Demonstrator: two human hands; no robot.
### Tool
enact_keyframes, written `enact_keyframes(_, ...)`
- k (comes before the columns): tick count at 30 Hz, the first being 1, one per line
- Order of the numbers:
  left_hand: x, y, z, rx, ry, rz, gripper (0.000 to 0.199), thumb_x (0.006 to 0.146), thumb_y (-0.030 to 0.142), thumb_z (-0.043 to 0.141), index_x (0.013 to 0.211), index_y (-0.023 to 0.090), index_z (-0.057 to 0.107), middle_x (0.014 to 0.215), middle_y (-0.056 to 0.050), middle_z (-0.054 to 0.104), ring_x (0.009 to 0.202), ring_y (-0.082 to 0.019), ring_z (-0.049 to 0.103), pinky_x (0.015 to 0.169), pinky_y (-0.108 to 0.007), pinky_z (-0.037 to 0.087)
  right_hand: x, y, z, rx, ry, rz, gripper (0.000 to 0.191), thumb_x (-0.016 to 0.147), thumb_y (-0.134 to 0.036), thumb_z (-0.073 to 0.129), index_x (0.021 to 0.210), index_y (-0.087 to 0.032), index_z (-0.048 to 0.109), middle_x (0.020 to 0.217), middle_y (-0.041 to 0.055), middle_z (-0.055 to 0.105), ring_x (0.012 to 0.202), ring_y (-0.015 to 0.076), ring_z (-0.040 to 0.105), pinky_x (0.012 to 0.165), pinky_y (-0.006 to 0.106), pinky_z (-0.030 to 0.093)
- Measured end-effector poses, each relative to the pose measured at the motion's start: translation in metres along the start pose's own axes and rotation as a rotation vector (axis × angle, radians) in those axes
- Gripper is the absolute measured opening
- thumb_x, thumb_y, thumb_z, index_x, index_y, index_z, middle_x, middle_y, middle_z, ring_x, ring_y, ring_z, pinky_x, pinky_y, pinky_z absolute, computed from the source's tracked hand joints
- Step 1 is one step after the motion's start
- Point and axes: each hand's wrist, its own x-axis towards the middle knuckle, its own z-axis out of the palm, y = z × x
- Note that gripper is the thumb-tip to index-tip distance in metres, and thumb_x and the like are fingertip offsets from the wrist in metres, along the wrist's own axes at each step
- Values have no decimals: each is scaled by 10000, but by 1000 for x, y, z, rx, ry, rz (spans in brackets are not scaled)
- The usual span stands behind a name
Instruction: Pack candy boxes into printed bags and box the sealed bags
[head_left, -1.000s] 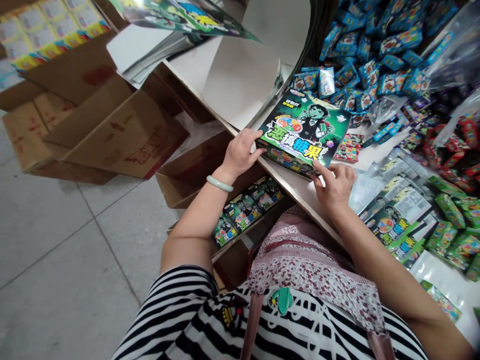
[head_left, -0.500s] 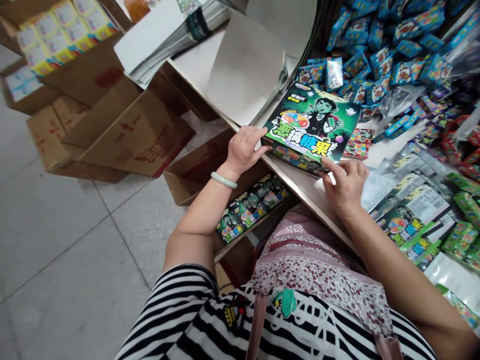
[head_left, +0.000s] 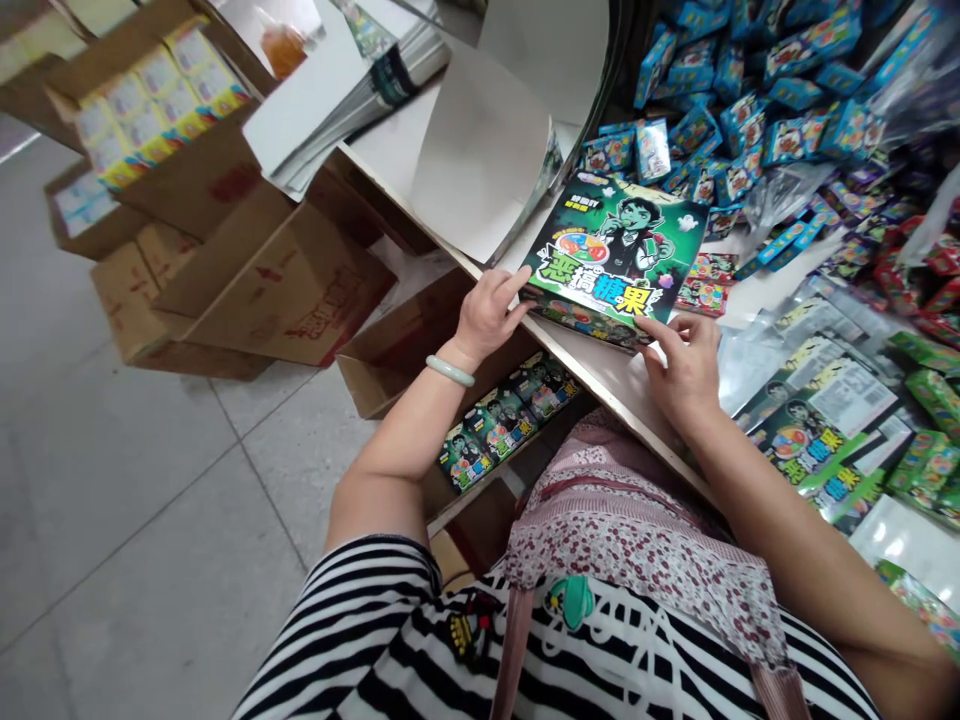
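A green and black candy box (head_left: 615,255) with a cartoon vampire on its lid lies on the white table (head_left: 600,385), close to the front edge. My left hand (head_left: 487,315), with a pale bangle at the wrist, pinches the box's left front corner between thumb and fingers. At the right front corner, my right hand (head_left: 682,365) grips with its fingers on the lid's edge; its thumb is partly hidden. The lid looks closed. Below the table edge, several matching boxes (head_left: 502,420) sit in an open carton (head_left: 390,350).
Small blue packets (head_left: 795,90) are heaped at the back right, with red packets (head_left: 926,265) and green packets (head_left: 926,465) nearer. Flat printed sleeves (head_left: 817,420) lie right of my right hand. Curved white card sheets (head_left: 480,150) stand behind the box. Brown cartons (head_left: 285,285) crowd the floor at left.
The view has shifted slightly, so the surroundings appear moved. Both hands stay at the candy box's front corners, and the box keeps about the same place on the table.
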Motion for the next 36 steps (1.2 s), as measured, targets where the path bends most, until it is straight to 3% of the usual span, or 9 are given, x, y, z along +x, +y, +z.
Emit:
enact_keyframes(5,9,-5,-7,37,-27,42,452,999,505,434,1300,202,582,1045,-119,657,1002,-250,620,887,-406,510,-2,2,5,146,-3,37,421,872,-206,550,1266,-343,609,1276,91,430,1187,278,505,925,476,527)
enact_keyframes(8,14,-8,-7,4,-42,79,433,999,494,437,1287,205,584,1064,-115,650,1031,-255,616,913,-423,504,-3,2,8,251,-22,106,423,884,-197,521,1270,-358,583,1426,79,359,1299,280,475,855,432,592)
enact_keyframes(13,14,-8,-6,-32,-72,65,443,995,504,438,1302,212,568,1086,-127,646,1063,-271,615,949,-456,490,-5,3,7,288,-17,132,385,892,-221,533,1249,-349,596,1463,80,383,1395,320,402,816,422,625)
enact_keyframes(20,6,-2,3,-81,-130,-71,493,985,559,394,1323,236,549,1107,-136,637,1091,-294,611,1017,-517,454,-4,0,2,258,-39,149,395,907,-203,510,1275,-321,593,1486,121,369,1394,360,409,788,437,619)
enact_keyframes(25,-3,0,11,-81,-107,-124,500,974,573,417,1285,213,571,1051,-131,623,1046,-274,611,971,-476,485,-4,1,3,248,-87,91,410,938,-197,464,1304,-348,568,1530,95,329,1310,317,506,886,502,580)
enact_keyframes(28,-4,7,13,-137,-26,-143,519,957,610,438,1269,215,562,1106,-130,604,1087,-262,597,961,-444,499,-3,2,-1,133,-136,97,424,934,-189,474,1317,-348,565,1511,90,376,1352,325,463,986,547,520)
enact_keyframes(32,1,12,17,-350,115,-351,656,938,698,400,1384,220,435,1184,-140,598,1101,-216,612,910,-358,531,-1,6,-8,59,-139,49,368,935,-241,513,1282,-323,603,1494,100,405,1403,340,395,1098,599,404)
enact_keyframes(36,12,7,24,-450,-45,-533,776,910,765,359,1434,196,418,1245,-175,634,1182,-246,617,1009,-418,493,1,9,0,180,-81,123,466,943,-404,533,1404,-349,498,1558,99,326,1443,324,351,1092,586,412)
